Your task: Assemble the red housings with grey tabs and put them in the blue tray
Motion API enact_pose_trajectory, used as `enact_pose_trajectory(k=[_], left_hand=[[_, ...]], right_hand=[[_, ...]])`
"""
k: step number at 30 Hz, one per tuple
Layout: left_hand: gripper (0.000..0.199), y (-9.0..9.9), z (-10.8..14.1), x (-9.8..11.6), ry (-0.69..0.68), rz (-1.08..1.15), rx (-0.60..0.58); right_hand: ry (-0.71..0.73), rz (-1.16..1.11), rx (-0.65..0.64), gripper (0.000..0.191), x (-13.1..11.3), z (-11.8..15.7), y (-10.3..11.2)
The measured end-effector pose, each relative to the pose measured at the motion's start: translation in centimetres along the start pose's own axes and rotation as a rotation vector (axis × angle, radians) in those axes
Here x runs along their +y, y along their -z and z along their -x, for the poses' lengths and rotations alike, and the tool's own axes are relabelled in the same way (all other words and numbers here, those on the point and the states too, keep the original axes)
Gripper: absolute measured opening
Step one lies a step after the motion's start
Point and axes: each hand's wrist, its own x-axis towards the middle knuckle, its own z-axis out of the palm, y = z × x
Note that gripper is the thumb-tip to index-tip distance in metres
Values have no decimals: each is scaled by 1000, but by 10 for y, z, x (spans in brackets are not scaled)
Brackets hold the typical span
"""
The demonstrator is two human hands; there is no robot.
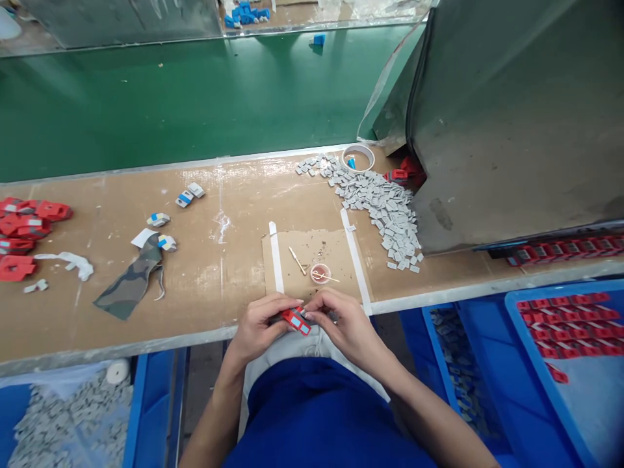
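Note:
Just in front of the table's near edge, a red plastic toy car part (297,320) with pale blue window patches is gripped in my left hand (260,325). My right hand (344,322) pinches at the part's upper right side; what its fingertips hold, perhaps a small grey piece, is mostly hidden. Beyond my hands lies a taped cardboard sheet (292,244). On it stand a small round dish (320,273) with reddish contents and thin sticks across it, and a pale stick (296,260).
Grey tiles (385,208) are heaped at right near a tape roll (358,158) and a large metal housing (511,130). Red parts (24,224) and a camouflage cloth (131,279) lie left. Blue bins (541,364) stand below the table; a green belt (195,97) runs behind.

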Motion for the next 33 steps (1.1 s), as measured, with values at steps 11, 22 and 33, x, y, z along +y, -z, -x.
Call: enact_pose_trajectory(k=[11,22,33], left_hand=[[24,-3,2,3,-32,-106,-17],[24,-3,-3,3,-163,-169,-65],[27,1,-3,2,-211,-213,-191]], right_hand=[[-3,104,61,18,-3,17,-15],[-250,-202,-158,14,3,4,6],[-494,-472,-343,35,14,5,2]])
